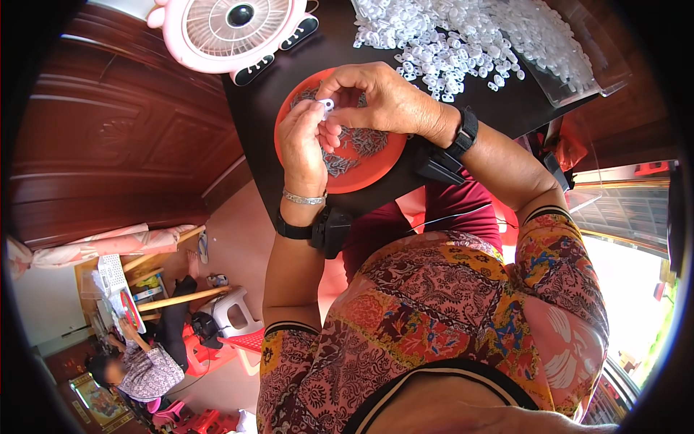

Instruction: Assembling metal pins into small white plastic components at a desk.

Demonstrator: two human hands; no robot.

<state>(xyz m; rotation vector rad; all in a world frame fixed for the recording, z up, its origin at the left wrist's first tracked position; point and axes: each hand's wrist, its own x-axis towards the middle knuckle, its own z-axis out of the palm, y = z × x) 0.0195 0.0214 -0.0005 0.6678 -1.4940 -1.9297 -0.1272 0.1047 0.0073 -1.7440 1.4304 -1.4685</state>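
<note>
A small white plastic piece with a dark round hole (327,105) is pinched in my left hand (303,137), above a red-orange bowl (387,168). My right hand (383,98) curls in from the other side, its thumb and fingers closed at the same piece. Whether the right fingers also hold something small is hidden. Many small grey screws (365,142) lie in the bowl below both hands. Beyond my right hand, a heap of similar white plastic pieces (441,58) spreads over the dark table.
A pink fan (242,32) stands at the table's far left. A clear tray (603,79) holding more white pieces is at the far right. The dark tabletop (253,108) ends just before my lap. Another person (144,369) sits at the lower left near red stools.
</note>
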